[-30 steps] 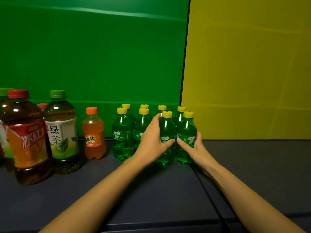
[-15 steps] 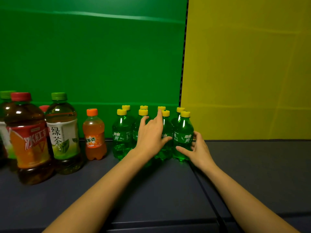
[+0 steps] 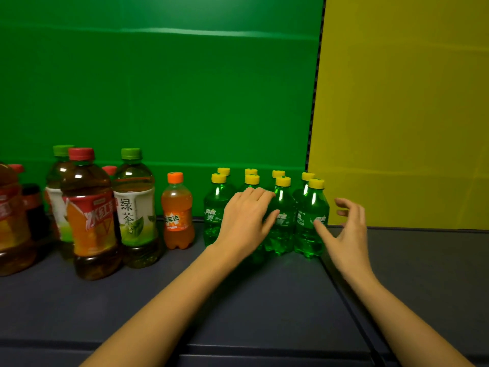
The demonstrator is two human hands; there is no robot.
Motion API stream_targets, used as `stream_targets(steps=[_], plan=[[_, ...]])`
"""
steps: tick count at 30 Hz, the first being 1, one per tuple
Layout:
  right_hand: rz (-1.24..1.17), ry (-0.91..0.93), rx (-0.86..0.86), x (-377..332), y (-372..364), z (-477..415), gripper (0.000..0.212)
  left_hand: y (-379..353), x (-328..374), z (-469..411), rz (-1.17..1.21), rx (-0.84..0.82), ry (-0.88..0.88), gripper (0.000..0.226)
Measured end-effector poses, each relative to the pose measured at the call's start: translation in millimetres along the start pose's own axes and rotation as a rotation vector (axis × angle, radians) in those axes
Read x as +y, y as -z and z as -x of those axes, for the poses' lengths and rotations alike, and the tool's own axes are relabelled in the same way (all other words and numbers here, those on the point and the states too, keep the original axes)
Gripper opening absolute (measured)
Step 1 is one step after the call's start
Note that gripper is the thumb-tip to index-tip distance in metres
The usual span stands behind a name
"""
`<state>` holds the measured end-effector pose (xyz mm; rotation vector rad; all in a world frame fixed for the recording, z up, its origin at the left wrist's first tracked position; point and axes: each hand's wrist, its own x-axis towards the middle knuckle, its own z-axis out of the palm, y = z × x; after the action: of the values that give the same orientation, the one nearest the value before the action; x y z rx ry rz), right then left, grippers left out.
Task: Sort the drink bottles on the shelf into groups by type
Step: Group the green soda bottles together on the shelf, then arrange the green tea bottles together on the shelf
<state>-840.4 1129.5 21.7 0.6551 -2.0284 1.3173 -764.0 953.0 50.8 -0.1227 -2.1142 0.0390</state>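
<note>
Several small green soda bottles with yellow caps stand in two tight rows at the back of the dark shelf. My left hand lies with relaxed fingers against the front of the middle bottles. My right hand hovers open just right of the group, its thumb near the rightmost bottle. Left of the group stands a small orange soda bottle. Farther left are large tea bottles: a green tea and a red-capped iced tea.
More large tea bottles crowd the left edge, some partly hidden. A green panel and a yellow panel form the back wall. A seam runs through the shelf under my right arm.
The view shifted so the bottles sit farther right. My left hand lowered its raised fingers onto the green bottles. My right hand came off the rightmost bottle and spread open beside it.
</note>
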Motion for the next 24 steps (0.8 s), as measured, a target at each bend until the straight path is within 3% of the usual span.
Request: stream_targets(steps=[3, 9, 14, 20, 24], plan=[[-0.076, 0.087, -0.001, -19, 2, 5, 0.037, 27, -16, 13, 0.031, 0.027, 0.039, 0.026], [-0.174, 0.193, -0.155, -69, -21, 22, 0.034, 90, -65, 56, 0.03, 0.117, 0.199, 0.018], [-0.273, 0.227, -0.271, -165, -110, 52, 0.034, 172, -172, 116, -0.01, 0.186, 0.32, 0.022], [-0.33, 0.204, -0.356, -181, -135, 58, 0.036, 173, -184, 136, 0.086, 0.275, 0.435, 0.034], [-0.332, 0.128, -0.382, -187, -157, 61, 0.052, 171, -192, 139, 0.155, 0.219, 0.499, 0.046]])
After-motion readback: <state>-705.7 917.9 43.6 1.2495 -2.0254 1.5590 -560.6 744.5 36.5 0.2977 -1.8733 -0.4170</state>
